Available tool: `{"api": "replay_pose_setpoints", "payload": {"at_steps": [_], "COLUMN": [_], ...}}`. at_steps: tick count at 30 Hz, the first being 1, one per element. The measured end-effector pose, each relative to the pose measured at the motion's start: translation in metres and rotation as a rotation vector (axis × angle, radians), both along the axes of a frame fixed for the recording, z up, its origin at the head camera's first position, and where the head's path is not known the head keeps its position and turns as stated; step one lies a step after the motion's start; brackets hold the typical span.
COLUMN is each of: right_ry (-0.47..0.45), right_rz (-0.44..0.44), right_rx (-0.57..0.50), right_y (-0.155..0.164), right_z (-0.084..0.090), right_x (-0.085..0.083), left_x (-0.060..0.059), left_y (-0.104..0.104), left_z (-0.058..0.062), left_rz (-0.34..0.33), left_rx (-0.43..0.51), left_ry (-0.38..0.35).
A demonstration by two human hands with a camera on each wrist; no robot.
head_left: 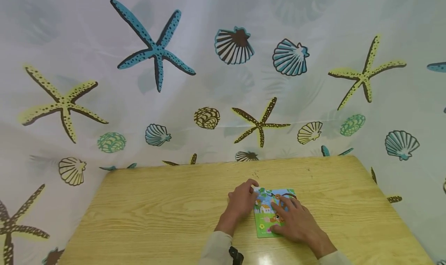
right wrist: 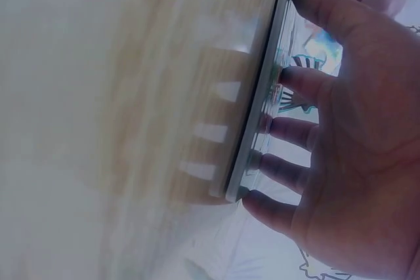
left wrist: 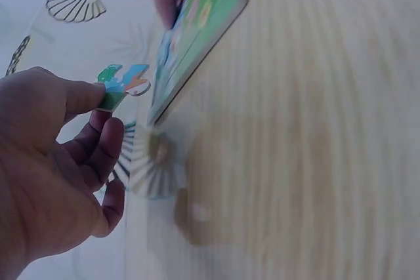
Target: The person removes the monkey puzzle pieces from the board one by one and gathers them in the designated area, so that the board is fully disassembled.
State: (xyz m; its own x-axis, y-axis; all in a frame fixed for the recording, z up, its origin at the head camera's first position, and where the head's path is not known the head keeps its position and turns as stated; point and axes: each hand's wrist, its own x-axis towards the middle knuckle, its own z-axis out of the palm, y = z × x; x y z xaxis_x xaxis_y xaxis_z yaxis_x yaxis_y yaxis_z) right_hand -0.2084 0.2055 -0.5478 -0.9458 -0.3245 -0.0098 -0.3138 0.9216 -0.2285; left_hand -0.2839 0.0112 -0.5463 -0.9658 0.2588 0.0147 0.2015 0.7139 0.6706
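A jigsaw puzzle board (head_left: 261, 221) with a green, blue and animal picture lies flat on the wooden table. My left hand (head_left: 241, 200) is at its upper left corner. In the left wrist view that hand pinches a jigsaw piece (left wrist: 122, 86), green, blue and orange, between thumb and index finger, beside the board's edge. My right hand (head_left: 296, 219) lies over the board's right part, fingers spread. In the right wrist view its fingertips (right wrist: 303, 78) touch the board's face along its length. The fingers hide much of the picture's right half.
The wooden table (head_left: 156, 211) stretches out on both sides of the board. A white curtain (head_left: 195, 83) printed with starfish and shells hangs behind and beside the table. A small black item (head_left: 236, 255) is at my left sleeve.
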Motion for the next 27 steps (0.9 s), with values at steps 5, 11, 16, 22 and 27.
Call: {"api": "replay_pose_setpoints", "payload": {"at_steps": [5, 11, 16, 22, 27], "right_ry": [0.006, 0.008, 0.011, 0.021, 0.026], "right_rz": [0.012, 0.022, 0.018, 0.022, 0.022], "right_rx": [-0.028, -0.044, -0.041, -0.058, -0.055], "right_y": [-0.001, -0.001, 0.000, 0.001, 0.001], "right_z": [0.001, 0.001, 0.002, -0.001, -0.004], "right_x": [0.002, 0.003, 0.004, 0.003, 0.003], "left_x": [-0.004, -0.007, -0.011, -0.011, -0.007], "left_y": [-0.032, -0.085, -0.116, -0.136, -0.145], "left_z": [0.004, -0.001, -0.011, -0.012, -0.010], "left_rz": [0.034, 0.114, 0.158, 0.225, 0.239], "left_rx": [0.098, 0.095, 0.048, -0.114, -0.244], "left_ry": [-0.042, -0.106, -0.113, -0.060, -0.037]}}
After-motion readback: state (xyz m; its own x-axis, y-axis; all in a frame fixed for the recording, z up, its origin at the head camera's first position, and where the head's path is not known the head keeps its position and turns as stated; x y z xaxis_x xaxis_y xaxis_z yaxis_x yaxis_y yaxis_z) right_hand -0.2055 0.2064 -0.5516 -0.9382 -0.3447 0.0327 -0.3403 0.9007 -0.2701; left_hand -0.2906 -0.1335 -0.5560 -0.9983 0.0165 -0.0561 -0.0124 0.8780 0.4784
